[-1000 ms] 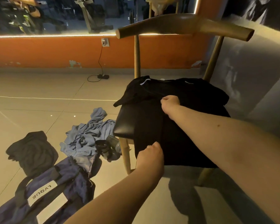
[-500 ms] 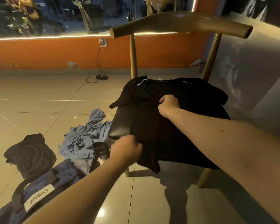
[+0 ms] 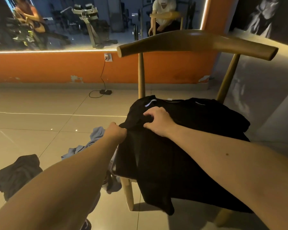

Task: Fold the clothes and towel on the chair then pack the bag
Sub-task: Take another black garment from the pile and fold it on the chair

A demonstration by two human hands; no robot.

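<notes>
Left hand: closed in a fist on a pinch of black fabric at the near-left edge of the black shirt, at the left rim of the seat. Right hand: fingers curled, thumb opposed, gripping a bunched fold of the same shirt just right of the left hand; the two hands are near each other but not touching.

The shirt lies spread over the seat of the wooden chair, collar end toward the backrest (a small white strip shows near the neckline), lower hem hanging off the front edge and draping past the front leg.

Floor, left of the chair: a light blue towel, crumpled, partly hidden behind the left forearm. Further left, a dark grey garment in a loose heap, well apart from the chair. The bag is not visible here.

Beyond: an orange wall with a socket, a cable running down to the tiled floor.
</notes>
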